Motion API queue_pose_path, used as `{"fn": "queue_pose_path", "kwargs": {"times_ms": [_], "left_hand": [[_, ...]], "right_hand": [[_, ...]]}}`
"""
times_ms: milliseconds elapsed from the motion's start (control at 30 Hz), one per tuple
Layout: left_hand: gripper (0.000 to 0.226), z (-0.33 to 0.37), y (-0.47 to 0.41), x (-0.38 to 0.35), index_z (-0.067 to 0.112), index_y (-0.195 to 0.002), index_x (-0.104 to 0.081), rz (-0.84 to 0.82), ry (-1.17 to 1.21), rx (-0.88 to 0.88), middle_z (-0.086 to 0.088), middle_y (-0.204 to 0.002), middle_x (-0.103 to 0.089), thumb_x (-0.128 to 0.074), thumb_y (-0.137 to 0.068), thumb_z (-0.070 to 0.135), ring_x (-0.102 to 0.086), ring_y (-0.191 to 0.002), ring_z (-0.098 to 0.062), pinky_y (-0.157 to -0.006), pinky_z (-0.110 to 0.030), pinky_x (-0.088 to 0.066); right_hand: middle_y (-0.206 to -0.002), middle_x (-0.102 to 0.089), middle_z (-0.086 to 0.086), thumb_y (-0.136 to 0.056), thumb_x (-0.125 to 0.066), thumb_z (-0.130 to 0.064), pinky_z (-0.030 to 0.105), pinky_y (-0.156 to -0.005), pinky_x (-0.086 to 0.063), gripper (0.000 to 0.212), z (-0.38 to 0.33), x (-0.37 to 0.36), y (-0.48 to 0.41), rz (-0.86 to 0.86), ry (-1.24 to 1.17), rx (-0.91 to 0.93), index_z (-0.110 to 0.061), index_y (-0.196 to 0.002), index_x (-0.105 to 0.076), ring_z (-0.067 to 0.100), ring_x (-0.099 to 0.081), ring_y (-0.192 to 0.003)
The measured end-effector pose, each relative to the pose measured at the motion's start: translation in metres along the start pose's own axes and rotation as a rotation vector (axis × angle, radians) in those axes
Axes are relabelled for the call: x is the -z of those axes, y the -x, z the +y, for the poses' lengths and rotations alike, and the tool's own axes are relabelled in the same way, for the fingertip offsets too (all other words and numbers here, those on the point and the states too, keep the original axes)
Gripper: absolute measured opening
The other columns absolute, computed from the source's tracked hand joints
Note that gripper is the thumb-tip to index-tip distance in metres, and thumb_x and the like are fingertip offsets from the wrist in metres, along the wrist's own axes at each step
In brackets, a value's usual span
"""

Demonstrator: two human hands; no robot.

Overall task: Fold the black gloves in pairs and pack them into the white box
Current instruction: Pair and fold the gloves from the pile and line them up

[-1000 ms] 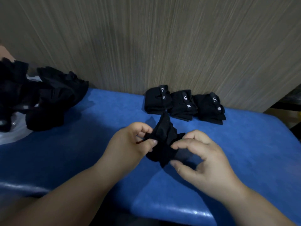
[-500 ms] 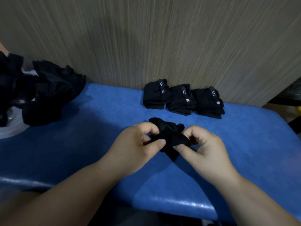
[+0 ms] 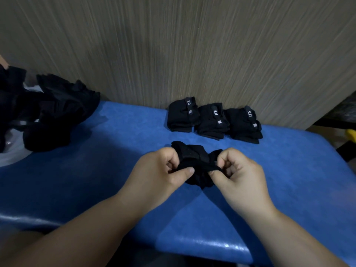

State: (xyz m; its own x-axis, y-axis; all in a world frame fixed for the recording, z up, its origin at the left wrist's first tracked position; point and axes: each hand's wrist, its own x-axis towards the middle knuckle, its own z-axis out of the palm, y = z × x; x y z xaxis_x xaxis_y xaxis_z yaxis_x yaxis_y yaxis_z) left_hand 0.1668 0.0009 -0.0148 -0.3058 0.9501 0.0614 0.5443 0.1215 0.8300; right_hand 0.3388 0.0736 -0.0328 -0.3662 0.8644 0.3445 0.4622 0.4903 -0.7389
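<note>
A bunched pair of black gloves (image 3: 196, 162) is held just above the blue table (image 3: 115, 151) at the centre. My left hand (image 3: 159, 174) pinches its left side between thumb and curled fingers. My right hand (image 3: 237, 174) grips its right side with curled fingers. Behind them three folded glove pairs (image 3: 212, 120) with small white labels lie in a row by the wall. A loose heap of black gloves (image 3: 48, 110) lies at the far left. The white box is not in view.
A wood-grain wall (image 3: 192, 45) rises right behind the table. Clear plastic wrapping (image 3: 11, 149) lies under the heap at the left edge. A yellow object (image 3: 350, 133) and dark clutter sit beyond the table's right end.
The glove stood upright between my hands a second ago; now it is rolled down into a low bundle, and both hands have closed in tightly on its two sides.
</note>
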Motion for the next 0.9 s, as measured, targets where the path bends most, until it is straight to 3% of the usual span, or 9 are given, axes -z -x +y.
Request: {"fn": "queue_pose_path", "kwargs": {"times_ms": [200,300,433,567,633,700,800,900], "left_hand": [[0.029,-0.007,0.001,-0.002,0.019,-0.067,-0.043,0.048,-0.106,-0.009,0.008,-0.048,-0.044,-0.063,-0.082,0.032,-0.038,-0.044,-0.006,-0.044,-0.023,-0.033],[0.020,-0.007,0.002,-0.001,0.025,-0.076,-0.043,0.017,-0.136,0.010,0.005,-0.057,-0.053,-0.062,-0.082,0.030,-0.047,-0.050,-0.010,-0.051,-0.030,-0.044],[0.021,-0.008,0.001,0.000,0.029,-0.088,-0.043,-0.077,-0.115,0.005,0.001,-0.065,-0.060,-0.062,-0.079,0.025,-0.054,-0.056,-0.015,-0.060,-0.045,-0.050],[0.035,0.001,0.001,0.004,0.035,-0.103,-0.042,-0.242,0.041,0.050,-0.003,-0.069,-0.064,-0.064,-0.079,0.023,-0.057,-0.059,-0.020,-0.059,-0.037,-0.049],[0.042,0.006,0.001,0.008,0.036,-0.110,-0.041,-0.319,0.153,0.088,0.003,-0.079,-0.072,-0.069,-0.079,0.035,-0.067,-0.073,-0.015,-0.072,-0.033,-0.052],[0.043,0.007,-0.002,0.010,0.033,-0.115,-0.041,-0.294,0.241,0.147,0.010,-0.083,-0.074,-0.067,-0.083,0.046,-0.069,-0.081,-0.005,-0.080,-0.027,-0.053],[0.036,0.002,-0.010,0.009,0.028,-0.113,-0.044,-0.145,0.238,0.228,0.011,-0.067,-0.069,-0.062,-0.087,0.042,-0.064,-0.064,0.002,-0.061,-0.013,-0.049],[0.039,-0.003,-0.013,0.007,0.026,-0.116,-0.042,-0.053,0.264,0.289,-0.001,-0.079,-0.073,-0.067,-0.087,0.024,-0.070,-0.076,-0.014,-0.071,-0.035,-0.058]], "right_hand": [[-0.060,-0.050,-0.001,-0.072,-0.064,-0.004,0.029,-0.052,-0.039,0.026,0.000,0.000,0.001,-0.050,0.080,0.008,-0.021,-0.071,-0.044,0.017,-0.043,-0.054],[-0.062,-0.049,-0.008,-0.070,-0.063,-0.009,0.022,-0.055,-0.038,0.026,0.001,0.000,0.001,-0.084,0.074,0.025,-0.027,-0.073,-0.045,0.013,-0.047,-0.061],[-0.084,-0.048,-0.015,-0.066,-0.057,-0.016,0.013,-0.062,-0.039,0.022,-0.001,0.000,0.001,-0.115,0.048,0.066,-0.033,-0.076,-0.046,0.012,-0.053,-0.075],[-0.084,-0.047,-0.014,-0.064,-0.052,-0.015,0.018,-0.061,-0.042,0.021,-0.001,-0.001,0.001,-0.083,0.071,0.069,-0.033,-0.075,-0.049,0.014,-0.053,-0.072],[-0.085,-0.048,-0.014,-0.065,-0.051,-0.014,0.017,-0.063,-0.042,0.023,0.000,-0.001,0.001,-0.075,0.067,0.071,-0.034,-0.076,-0.052,0.014,-0.054,-0.077],[-0.087,-0.049,-0.014,-0.066,-0.052,-0.013,0.017,-0.065,-0.044,0.024,-0.001,-0.002,0.001,-0.074,0.050,0.072,-0.033,-0.078,-0.055,0.013,-0.055,-0.079],[-0.088,-0.049,-0.018,-0.067,-0.055,-0.011,0.014,-0.063,-0.042,0.027,-0.003,-0.004,0.002,-0.093,0.003,0.095,-0.033,-0.081,-0.060,0.012,-0.056,-0.075],[-0.085,-0.049,-0.020,-0.067,-0.058,-0.008,0.018,-0.061,-0.045,0.030,-0.005,-0.004,0.003,-0.113,-0.020,0.144,-0.032,-0.084,-0.062,0.011,-0.055,-0.071]]}}
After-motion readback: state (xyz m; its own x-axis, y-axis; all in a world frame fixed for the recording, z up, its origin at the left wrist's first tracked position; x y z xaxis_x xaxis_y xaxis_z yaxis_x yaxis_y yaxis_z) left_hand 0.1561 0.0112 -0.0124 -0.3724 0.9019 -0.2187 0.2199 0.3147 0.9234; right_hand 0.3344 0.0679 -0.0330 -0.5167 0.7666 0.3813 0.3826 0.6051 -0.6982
